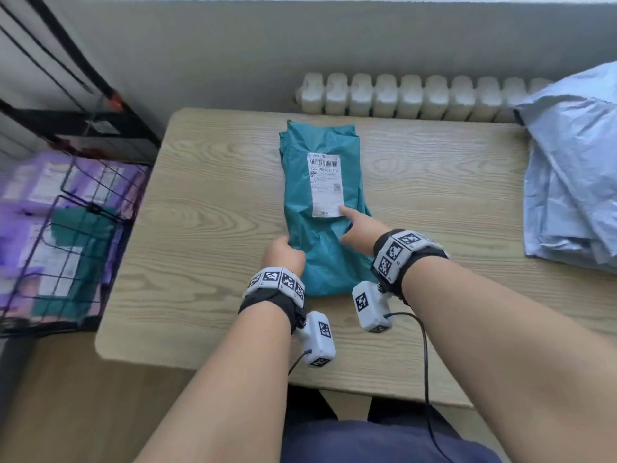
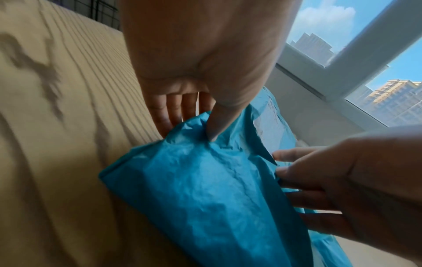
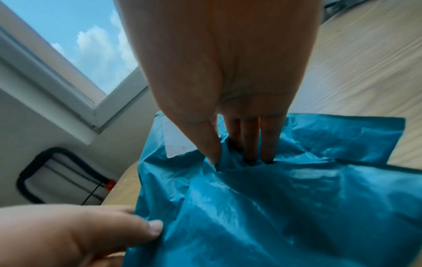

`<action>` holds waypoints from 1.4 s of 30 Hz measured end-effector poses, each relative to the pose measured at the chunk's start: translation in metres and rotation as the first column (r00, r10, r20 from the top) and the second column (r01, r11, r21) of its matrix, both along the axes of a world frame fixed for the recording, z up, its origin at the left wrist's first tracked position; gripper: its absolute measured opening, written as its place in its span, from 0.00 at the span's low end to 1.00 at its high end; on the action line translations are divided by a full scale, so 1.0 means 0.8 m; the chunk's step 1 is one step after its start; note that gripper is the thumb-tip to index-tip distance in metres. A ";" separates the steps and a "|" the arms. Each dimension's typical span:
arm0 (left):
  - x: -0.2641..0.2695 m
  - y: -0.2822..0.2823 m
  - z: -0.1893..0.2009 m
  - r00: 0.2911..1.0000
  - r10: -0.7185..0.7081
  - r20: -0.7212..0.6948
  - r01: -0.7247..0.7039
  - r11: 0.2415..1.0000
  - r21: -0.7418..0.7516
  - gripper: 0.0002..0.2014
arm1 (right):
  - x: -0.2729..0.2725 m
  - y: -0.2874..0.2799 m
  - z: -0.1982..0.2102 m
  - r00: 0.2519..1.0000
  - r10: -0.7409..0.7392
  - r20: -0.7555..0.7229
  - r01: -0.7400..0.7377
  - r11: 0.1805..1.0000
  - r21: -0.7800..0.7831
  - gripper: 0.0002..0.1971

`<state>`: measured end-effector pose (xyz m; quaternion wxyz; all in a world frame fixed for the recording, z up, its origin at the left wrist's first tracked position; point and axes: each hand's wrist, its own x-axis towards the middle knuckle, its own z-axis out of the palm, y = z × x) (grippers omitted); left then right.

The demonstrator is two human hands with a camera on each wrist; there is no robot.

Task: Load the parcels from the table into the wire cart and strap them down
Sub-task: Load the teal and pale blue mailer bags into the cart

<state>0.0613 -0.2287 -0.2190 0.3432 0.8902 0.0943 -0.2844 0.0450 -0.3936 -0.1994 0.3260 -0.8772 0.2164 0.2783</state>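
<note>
Teal parcel (image 1: 322,208): flat on table (image 1: 207,208). Left hand (image 1: 283,253) fingers pinch its near-left edge; right hand (image 1: 359,230) fingers gather film near the label. Risk: slack film slipping during transfer to wire cart (image 1: 76,228).

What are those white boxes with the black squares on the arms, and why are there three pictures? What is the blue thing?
No robot here: a person works with bare hands. The wristbands and white boxes carry small cameras. One picture comes from a camera on the head, looking down; the other two look along each hand from the wrist. The blue thing is a teal parcel, a soft bag with a white label, lying on the wooden table. The left hand pinches its near left edge; the right hand grips its right side. A pale grey parcel waits at the right. The wire cart at the left already holds parcels.
</note>
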 end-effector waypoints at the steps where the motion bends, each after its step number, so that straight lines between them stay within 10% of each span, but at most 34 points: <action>1: 0.006 0.019 0.002 0.999 0.032 0.010 -0.032 0.999 -0.003 0.12 | 0.004 0.021 0.000 1.000 0.001 0.007 -0.001 1.000 -0.006 0.36; 7: 0.027 0.112 0.010 0.971 0.226 0.078 -0.223 0.974 -0.050 0.22 | 0.012 0.126 -0.007 0.999 0.036 0.014 -0.036 0.999 0.035 0.37; 22: 0.040 0.205 0.019 0.926 0.363 0.105 -0.347 0.927 -0.144 0.07 | 0.017 0.214 -0.003 0.998 -0.022 0.060 0.016 0.995 0.096 0.30; 30: 0.023 0.213 0.060 0.840 0.542 -0.024 -0.512 0.778 -0.364 0.07 | 0.030 0.210 0.034 0.950 -0.279 0.139 0.253 0.950 0.183 0.25; 42: 0.025 0.339 0.098 0.771 0.628 -0.105 -0.561 0.592 -0.579 0.09 | 0.071 0.334 0.079 0.944 -0.210 0.256 0.161 0.966 0.200 0.03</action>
